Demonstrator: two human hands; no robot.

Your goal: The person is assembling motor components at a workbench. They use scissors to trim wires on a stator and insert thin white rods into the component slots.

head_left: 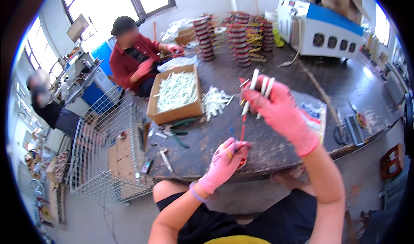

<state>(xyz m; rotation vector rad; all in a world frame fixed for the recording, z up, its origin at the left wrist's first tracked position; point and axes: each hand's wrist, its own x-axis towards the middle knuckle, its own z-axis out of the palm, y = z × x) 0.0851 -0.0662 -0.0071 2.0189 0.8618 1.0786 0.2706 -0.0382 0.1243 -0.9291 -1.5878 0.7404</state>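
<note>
Red wire's (243,131) lower end hidden in left hand (225,161)

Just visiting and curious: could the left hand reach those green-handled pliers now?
Probably yes: the pliers lie nearby with open tabletop between, though the left hand seems busy holding a red wire.

Bright daylight fills the dark-framed windows (99,2) in the pale back wall (196,4), with another window (36,41) at the far left. The dark, worn counter (353,84) catches a white glare along its right side. Beneath it spreads a grey floor (95,220), with a brown wooden seat (391,161) near the right rim.
</note>
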